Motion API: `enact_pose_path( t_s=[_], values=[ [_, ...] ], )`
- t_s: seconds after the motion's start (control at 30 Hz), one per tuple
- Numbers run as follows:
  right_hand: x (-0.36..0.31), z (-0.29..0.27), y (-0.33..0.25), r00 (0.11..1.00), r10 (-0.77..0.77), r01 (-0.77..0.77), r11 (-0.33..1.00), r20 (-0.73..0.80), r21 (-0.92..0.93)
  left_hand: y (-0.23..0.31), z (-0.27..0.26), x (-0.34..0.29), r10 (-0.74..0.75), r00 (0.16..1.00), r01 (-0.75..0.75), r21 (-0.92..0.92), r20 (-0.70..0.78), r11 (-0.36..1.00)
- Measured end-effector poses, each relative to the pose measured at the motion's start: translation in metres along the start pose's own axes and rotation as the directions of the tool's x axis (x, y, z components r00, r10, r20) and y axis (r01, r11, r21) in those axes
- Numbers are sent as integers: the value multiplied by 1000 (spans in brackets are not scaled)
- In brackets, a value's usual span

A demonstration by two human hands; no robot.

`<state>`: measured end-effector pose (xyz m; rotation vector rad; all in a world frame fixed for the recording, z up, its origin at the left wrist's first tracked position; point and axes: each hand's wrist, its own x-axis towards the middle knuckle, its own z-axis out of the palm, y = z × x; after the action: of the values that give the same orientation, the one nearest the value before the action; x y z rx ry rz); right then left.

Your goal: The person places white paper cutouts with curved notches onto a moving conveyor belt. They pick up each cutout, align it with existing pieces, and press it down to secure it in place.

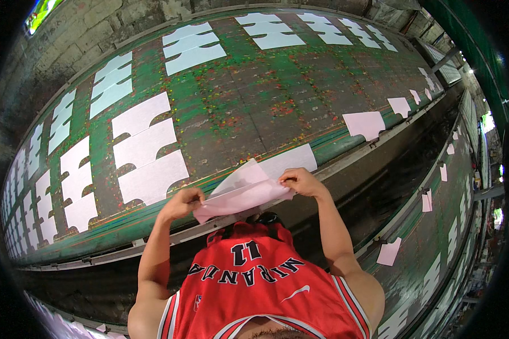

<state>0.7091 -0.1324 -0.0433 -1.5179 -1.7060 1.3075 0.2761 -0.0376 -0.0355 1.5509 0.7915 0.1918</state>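
Red jersey [249, 282], cropped below — both hands [181, 204] [301, 182] pinch pink fabric [246, 198], grip partly hidden.

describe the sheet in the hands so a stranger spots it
Find the long, patchy green table. At its near edge, just beyond the red jersey, the left hand and right hand grip a pale pink sheet. It alone is held; the white pieces lie flat.
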Motion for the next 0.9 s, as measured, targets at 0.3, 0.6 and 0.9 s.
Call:
enact_pose_path(
  t_s=[0.3, 0.6, 0.9],
  values=[
    [15, -10, 3, 998, 8, -24, 965, 61, 260, 31, -6, -4, 65, 995, -47, 218, -76, 975],
    [9, -95, 52, 971, -77, -5, 940, 225, 342, 47, 53, 69, 235, 965, -198, 262, -118, 944],
    [12, -164, 75, 986, -10, -47, 941, 166, 336, 66, 90, 121, 75, 888, -27, 111, -453, 993]
  ],
)
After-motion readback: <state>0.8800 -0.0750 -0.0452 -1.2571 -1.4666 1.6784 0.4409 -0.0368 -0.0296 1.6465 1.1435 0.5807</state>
